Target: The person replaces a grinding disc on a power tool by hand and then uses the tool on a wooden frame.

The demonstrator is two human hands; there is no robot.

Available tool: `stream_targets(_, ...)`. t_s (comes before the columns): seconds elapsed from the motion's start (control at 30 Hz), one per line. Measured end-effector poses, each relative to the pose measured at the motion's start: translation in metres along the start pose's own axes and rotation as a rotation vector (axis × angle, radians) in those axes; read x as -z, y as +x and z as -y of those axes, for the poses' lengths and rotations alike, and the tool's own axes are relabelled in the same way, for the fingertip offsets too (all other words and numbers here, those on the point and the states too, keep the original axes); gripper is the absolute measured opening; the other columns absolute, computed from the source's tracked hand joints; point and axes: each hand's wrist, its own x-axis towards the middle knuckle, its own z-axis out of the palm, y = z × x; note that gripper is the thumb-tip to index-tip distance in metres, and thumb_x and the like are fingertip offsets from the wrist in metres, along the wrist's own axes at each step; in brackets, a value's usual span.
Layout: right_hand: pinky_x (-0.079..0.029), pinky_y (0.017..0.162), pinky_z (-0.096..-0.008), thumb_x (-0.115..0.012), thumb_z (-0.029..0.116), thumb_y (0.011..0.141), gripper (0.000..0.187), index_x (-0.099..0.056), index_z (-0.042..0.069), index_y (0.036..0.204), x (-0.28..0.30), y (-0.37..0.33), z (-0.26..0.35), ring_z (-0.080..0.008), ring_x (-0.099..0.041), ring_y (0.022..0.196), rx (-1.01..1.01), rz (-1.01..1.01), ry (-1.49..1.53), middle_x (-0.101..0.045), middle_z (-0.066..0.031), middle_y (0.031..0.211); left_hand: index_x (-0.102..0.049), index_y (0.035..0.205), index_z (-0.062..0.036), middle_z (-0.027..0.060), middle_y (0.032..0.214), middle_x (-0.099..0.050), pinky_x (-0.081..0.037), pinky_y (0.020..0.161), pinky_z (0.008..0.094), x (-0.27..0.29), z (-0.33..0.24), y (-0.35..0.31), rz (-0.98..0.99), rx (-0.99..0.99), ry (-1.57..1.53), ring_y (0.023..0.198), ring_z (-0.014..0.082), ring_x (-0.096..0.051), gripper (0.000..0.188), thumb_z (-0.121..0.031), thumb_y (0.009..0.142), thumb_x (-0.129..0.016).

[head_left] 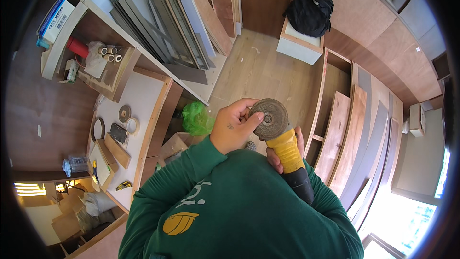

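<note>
An angle grinder (pixel 286 151) with a yellow head and a dark lower body is held upright in front of my chest. Its worn grey-brown disc (pixel 274 123) faces up toward me. My left hand (pixel 235 123) grips the disc's left side, with the thumb on its face near the centre nut and the other fingers partly behind it. Around the grinder's yellow body, from behind and the right, wraps my right hand (pixel 275 158); most of it is hidden by the tool.
To the left, a white-topped counter (pixel 146 88) bears tape rolls, another disc and wood offcuts. A green plastic bag (pixel 197 118) lies beside it. Long panels (pixel 154 24) lean at the back. A black backpack (pixel 311 5) sits on a box; planks (pixel 349 132) rest on the cabinet frame at right.
</note>
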Motion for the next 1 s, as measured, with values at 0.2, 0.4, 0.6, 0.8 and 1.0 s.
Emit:
stream_targets(0.2, -0.057, 0.048, -0.0390, -0.043, 0.078, 0.088, 0.095, -0.046, -0.005, 0.133, -0.001, 0.001, 0.001, -0.0370, -0.065, 0.055, 0.007, -0.013, 0.004, -0.060, -0.0310, 0.077, -0.060, 0.123, 0.0020, -0.0011, 0.083, -0.066, -0.042, 0.061, 0.0182, -0.002, -0.007, 0.001, -0.021, 0.007, 0.048, 0.068, 0.0003, -0.053, 0.031, -0.010, 0.095, -0.066)
stream_targets(0.4, -0.057, 0.047, -0.0390, -0.043, 0.078, 0.088, 0.093, -0.046, -0.003, 0.134, 0.001, 0.002, 0.004, -0.0364, -0.065, 0.054, 0.002, -0.019, -0.011, -0.060, -0.0303, 0.077, -0.063, 0.114, -0.0021, 0.0004, 0.079, -0.062, -0.044, 0.059, 0.0213, 0.014, 0.002, 0.005, -0.168, 0.103, -0.012, 0.062, 0.0058, -0.053, 0.024, -0.014, 0.093, -0.065)
stream_targets(0.6, -0.055, 0.046, -0.0382, -0.043, 0.078, 0.087, 0.097, -0.044, -0.007, 0.134, -0.003, 0.003, 0.006, -0.0357, -0.064, 0.053, 0.022, -0.026, -0.018, -0.060, -0.0290, 0.076, -0.061, 0.105, -0.0027, 0.0035, 0.082, -0.058, -0.049, 0.066, 0.0270, 0.097, 0.069, -0.010, 0.009, 0.664, -0.168, 0.071, 0.0124, -0.055, 0.019, -0.005, 0.086, -0.063)
stream_targets(0.8, -0.055, 0.046, -0.0383, -0.043, 0.078, 0.087, 0.101, -0.042, -0.011, 0.135, -0.004, 0.005, 0.007, -0.0356, -0.064, 0.053, 0.021, -0.027, 0.005, -0.060, -0.0290, 0.075, -0.057, 0.117, 0.0008, 0.0061, 0.096, -0.056, -0.054, 0.080, 0.0304, 0.110, 0.068, -0.034, 0.053, 0.556, -0.421, 0.085, 0.0155, -0.060, 0.035, 0.007, 0.083, -0.060)
stream_targets(1.0, -0.053, 0.042, -0.0388, -0.040, 0.081, 0.085, 0.102, -0.042, -0.008, 0.135, -0.003, 0.006, 0.007, -0.0347, -0.062, 0.049, 0.022, -0.095, -0.033, -0.058, -0.0272, 0.071, -0.055, 0.124, 0.0026, 0.0077, 0.105, -0.057, -0.056, 0.088, 0.0317, 0.071, -0.005, -0.031, 0.040, 0.172, -0.001, 0.094, 0.0146, -0.062, 0.036, 0.005, 0.088, -0.062)
